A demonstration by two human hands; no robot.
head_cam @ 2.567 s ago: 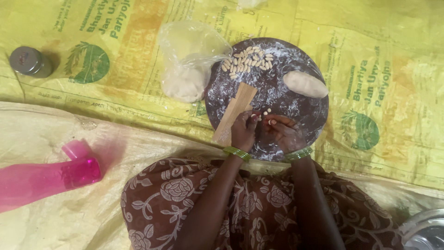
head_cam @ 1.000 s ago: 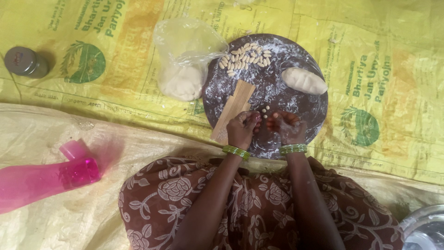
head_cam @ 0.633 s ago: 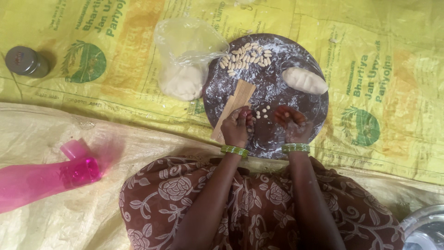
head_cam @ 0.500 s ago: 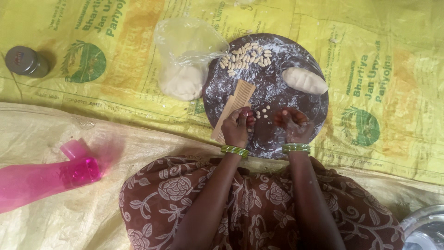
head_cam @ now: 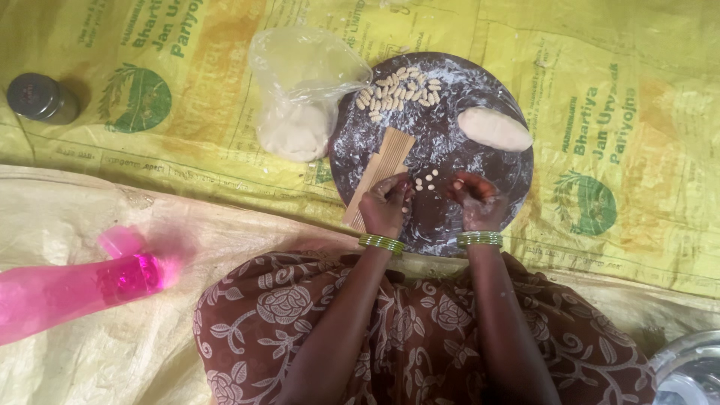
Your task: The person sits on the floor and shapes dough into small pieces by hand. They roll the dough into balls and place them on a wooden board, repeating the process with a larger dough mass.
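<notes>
**Two hands working small dough pieces on the round board**

The small dough pieces [head_cam: 426, 180] are lying on the dark floured round board [head_cam: 517, 187], in the gap between the two hands and not inside any grip. The left hand [head_cam: 386, 206] is resting on the near part of the board, at the lower end of the ridged wooden paddle [head_cam: 382, 169]; its fingers are curling down and touching the paddle, but I cannot tell if they are pinching a piece. The right hand [head_cam: 472, 201] is sitting just beside the pieces, fingers bent inward, and if it is grasping something is not visible. Both forearms are coming straight from the body, and each wrist is wearing green bangles [head_cam: 381, 242].

On the far side of the board a heap of shaped pieces [head_cam: 397, 90] is lying, and on its right part a long dough lump [head_cam: 495, 129]. Just left of the board a plastic bag with dough [head_cam: 300, 105] is lying. Well left of the board a pink bottle [head_cam: 75, 289] and a small metal tin [head_cam: 37, 96] are staying.

Compared with half a second ago, the hands are standing a little more apart, and the loose pieces are showing more clearly between them.
</notes>
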